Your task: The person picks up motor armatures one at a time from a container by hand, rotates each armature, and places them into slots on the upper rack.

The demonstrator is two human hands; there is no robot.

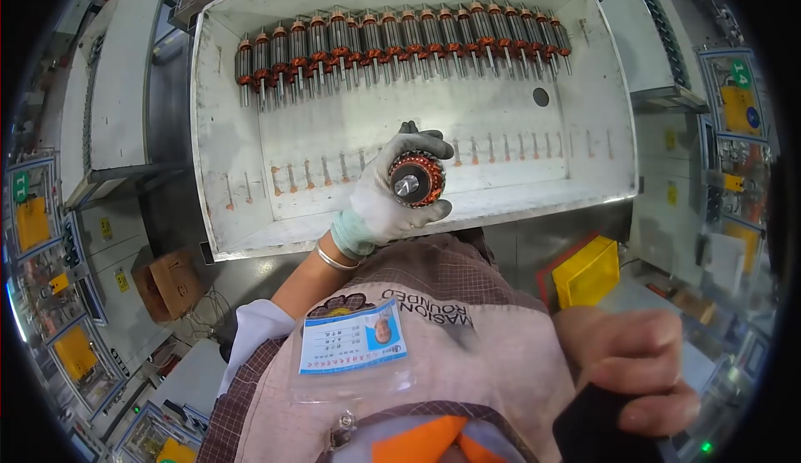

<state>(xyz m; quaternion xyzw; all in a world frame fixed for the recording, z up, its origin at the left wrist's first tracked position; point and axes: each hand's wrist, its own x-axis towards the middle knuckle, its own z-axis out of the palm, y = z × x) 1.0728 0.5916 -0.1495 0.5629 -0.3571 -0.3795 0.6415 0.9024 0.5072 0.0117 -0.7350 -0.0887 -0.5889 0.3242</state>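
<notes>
My left hand (380, 192), in a white glove with grey fingertips, wraps around a motor armature (417, 181). The armature is held end-on, its silver shaft pointing up toward me and its copper windings showing around the rim. It hangs over the near part of a large white box (400, 121). Close to the camera at lower right is my right hand (634, 363), bare, with fingers curled. A dark object (594, 423) sits against these fingers; I cannot make out what it is.
Along the box's far side, several more armatures (409, 33) stand in a slanted row. Slots with brownish marks line its near part. A yellow bin (586, 271) is right of my body, a cardboard box (171, 284) to the left. White cabinets (113, 79) flank both sides.
</notes>
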